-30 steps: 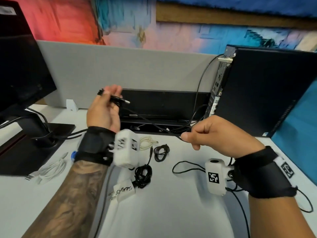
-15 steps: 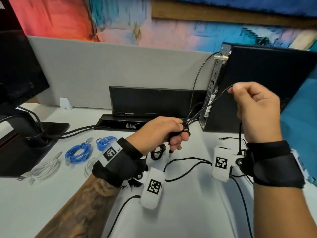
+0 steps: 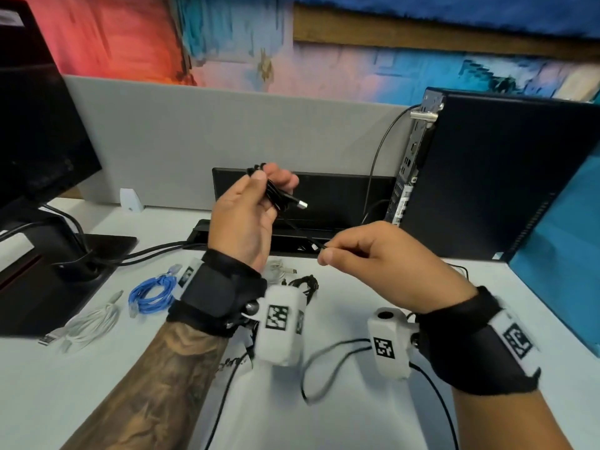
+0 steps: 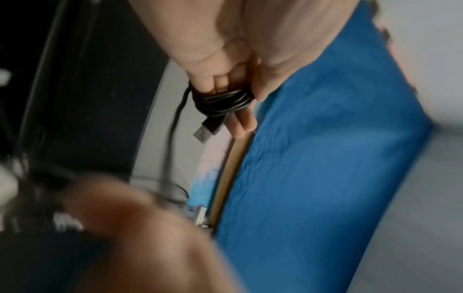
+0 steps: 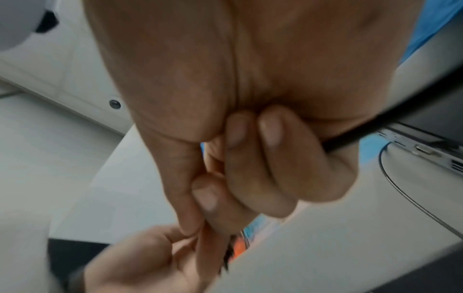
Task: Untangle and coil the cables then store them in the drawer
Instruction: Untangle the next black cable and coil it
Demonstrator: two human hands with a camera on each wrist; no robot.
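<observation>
Holding black cable point(image 3: 276, 196) loops, the left hand point(image 3: 246, 219) grips firmly; the right hand point(image 3: 367, 254) pinches the free strand. Too hard a tug might spill the loops.

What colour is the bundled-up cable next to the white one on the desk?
Blue cable, seen best in the head view.

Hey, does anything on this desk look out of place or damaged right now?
Nothing looks damaged. The left hand holds the black cable wound round its fingers while the right hand pinches its free run. The blue cable and white cable lie coiled.
</observation>
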